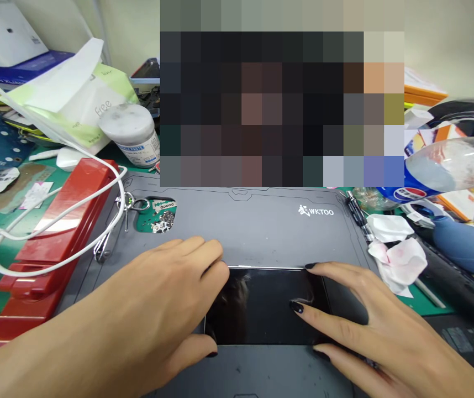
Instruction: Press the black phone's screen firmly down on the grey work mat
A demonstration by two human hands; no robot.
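Observation:
A smartphone (257, 309) with a dark, glossy screen lies sideways on a grey work mat (237, 229). My left hand (170, 298) covers its left end, fingers bent over the far corner and thumb at the near edge. At the right end, my right hand (361, 318) spans the phone: one fingertip is on the far edge, another rests on the screen, and the thumb is at the near edge. Both ends of the phone are partly hidden by the hands.
Scissors (126, 200) and small screws (163, 222) lie by the mat's cutout. Left are a red tool (61, 221), a white cable (25, 273) and a paste jar (131, 132). Right are crumpled tissues (400, 260), pens (358, 213) and a plastic bottle (444, 168).

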